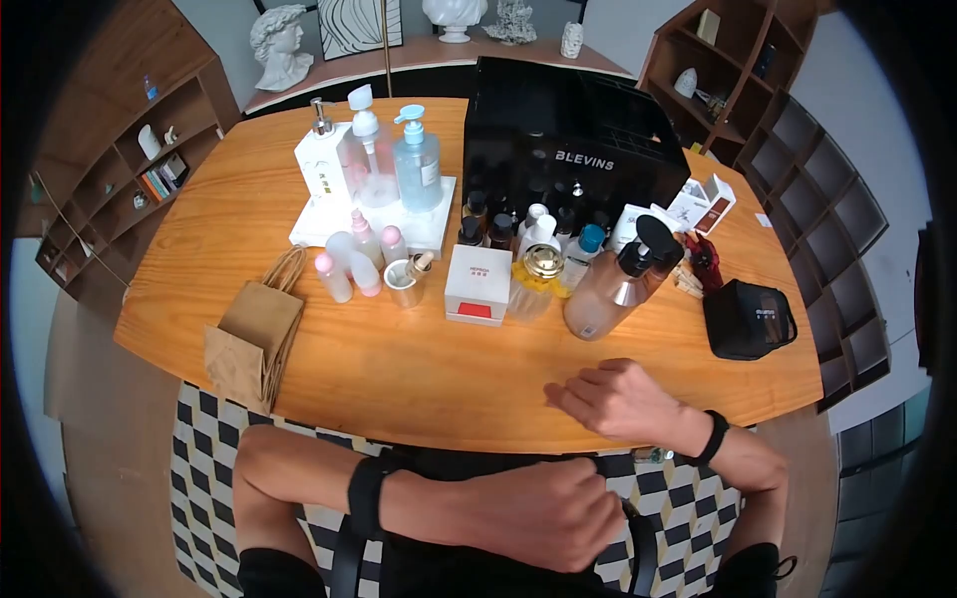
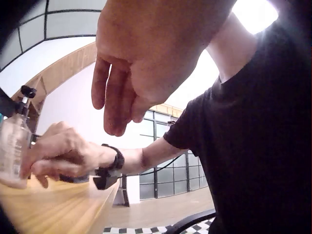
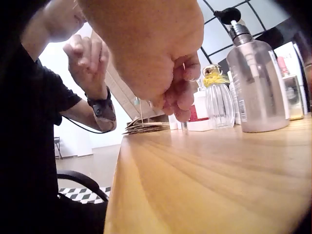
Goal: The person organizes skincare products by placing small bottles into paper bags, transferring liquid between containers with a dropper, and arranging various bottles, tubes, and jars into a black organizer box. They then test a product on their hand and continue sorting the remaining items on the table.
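My left hand (image 1: pixel 543 513) is held in front of my body near the table's front edge, holding nothing; in the left wrist view the left hand (image 2: pixel 141 63) has its fingers hanging loosely bent. Over the table's front right part is my right hand (image 1: pixel 618 399), its fingers loosely curled and empty in the right wrist view. Nearest to it stands a large pump bottle (image 1: pixel 603 294) with a black head, not touched. To that bottle's left are a clear bottle with a yellow ribbon (image 1: pixel 535 289) and a white box (image 1: pixel 478 286) with a red patch.
A black BLEVINS case (image 1: pixel 568 130) stands at the back, small bottles before it. Pump bottles stand on a white tray (image 1: pixel 304 234), pink-capped bottles (image 1: pixel 334 277) beside it. Brown paper bags (image 1: pixel 249 344) lie at the left, a black pouch (image 1: pixel 748 321) at the right.
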Demonstrator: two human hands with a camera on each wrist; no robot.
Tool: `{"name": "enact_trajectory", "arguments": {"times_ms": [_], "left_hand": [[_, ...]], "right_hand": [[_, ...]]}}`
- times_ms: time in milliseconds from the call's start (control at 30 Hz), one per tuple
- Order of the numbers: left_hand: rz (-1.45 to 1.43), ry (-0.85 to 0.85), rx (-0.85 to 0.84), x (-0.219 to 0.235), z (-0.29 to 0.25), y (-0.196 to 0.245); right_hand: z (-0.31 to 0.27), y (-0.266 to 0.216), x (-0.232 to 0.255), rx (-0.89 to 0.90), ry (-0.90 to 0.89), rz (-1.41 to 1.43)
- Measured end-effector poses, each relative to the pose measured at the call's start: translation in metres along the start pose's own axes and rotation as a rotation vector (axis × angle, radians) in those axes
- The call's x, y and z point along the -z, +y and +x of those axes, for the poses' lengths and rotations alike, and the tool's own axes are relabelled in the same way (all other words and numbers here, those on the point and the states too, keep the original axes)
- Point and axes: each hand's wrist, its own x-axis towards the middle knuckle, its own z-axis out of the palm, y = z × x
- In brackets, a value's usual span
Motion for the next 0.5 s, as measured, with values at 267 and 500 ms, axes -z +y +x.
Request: {"name": "enact_trajectory", "arguments": {"times_ms": [267, 500], "left_hand": [[0.061, 0.435, -0.165, -0.004, 0.055, -0.009], [0.276, 0.478, -0.071, 0.044, 0.046, -0.049]], "right_hand": [[0.059, -0.009, 0.002, -0.128, -0.280, 0.314], [0.103, -0.021, 0.005, -0.118, -0.443, 0.554]]}}
